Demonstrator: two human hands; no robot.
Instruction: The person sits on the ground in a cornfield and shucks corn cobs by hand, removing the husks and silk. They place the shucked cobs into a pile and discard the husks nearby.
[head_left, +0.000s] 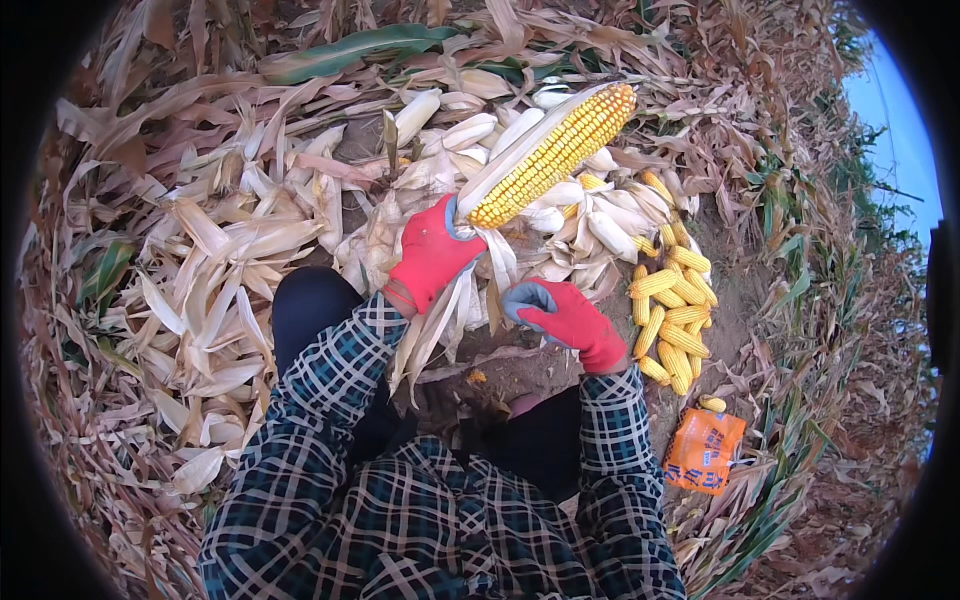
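My left hand (436, 251), in a red glove with grey palm coating, grips an ear of corn (559, 157) by its base. Bright yellow kernels face up along the ear, which points away to the upper right. One pale husk leaf (517, 150) still lies along its far side. Loose husk strips (442, 322) hang down below that hand. My right hand (566, 319), gloved the same way, is just right of the strips with its fingers curled. Whether anything is pinched inside those fingers is hidden.
Husked yellow cobs (679, 315) lie piled on the soil to the right. Ears in pale husks (611, 232) lie beyond my hands. Discarded husks (217, 240) spread at left. An orange printed packet (705, 450) is at lower right. A stalk stub (390, 139) stands ahead.
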